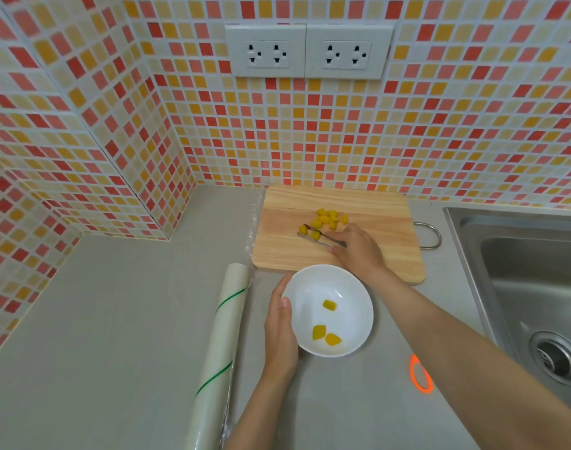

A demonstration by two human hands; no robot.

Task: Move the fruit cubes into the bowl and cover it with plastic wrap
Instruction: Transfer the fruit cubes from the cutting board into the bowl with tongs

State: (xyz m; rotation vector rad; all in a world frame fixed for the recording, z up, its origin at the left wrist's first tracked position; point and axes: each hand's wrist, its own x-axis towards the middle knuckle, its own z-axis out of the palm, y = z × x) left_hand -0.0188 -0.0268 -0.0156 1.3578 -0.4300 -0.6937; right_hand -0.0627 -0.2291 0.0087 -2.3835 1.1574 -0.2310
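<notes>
I see the plastic wrap roll (222, 345) untouched at the counter's (131, 303) left, left hand (279, 332) cupping the bowl (310, 287) holding three fruit cubes (320, 332), right hand (359, 248) gripping tongs (320, 237) at the cutting board's (375, 206) middle pile (326, 219): most cubes and the covering remain.

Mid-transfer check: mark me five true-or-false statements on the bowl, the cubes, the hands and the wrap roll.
1. The white bowl holds three fruit cubes. True.
2. The right hand holds a knife. False: it holds metal tongs, with a cube between their arms on the cutting board.
3. The left hand holds the bowl's side. True.
4. The plastic wrap roll lies right of the bowl. False: it lies to its left.
5. Wrap covers the bowl. False: it is uncovered.
</notes>
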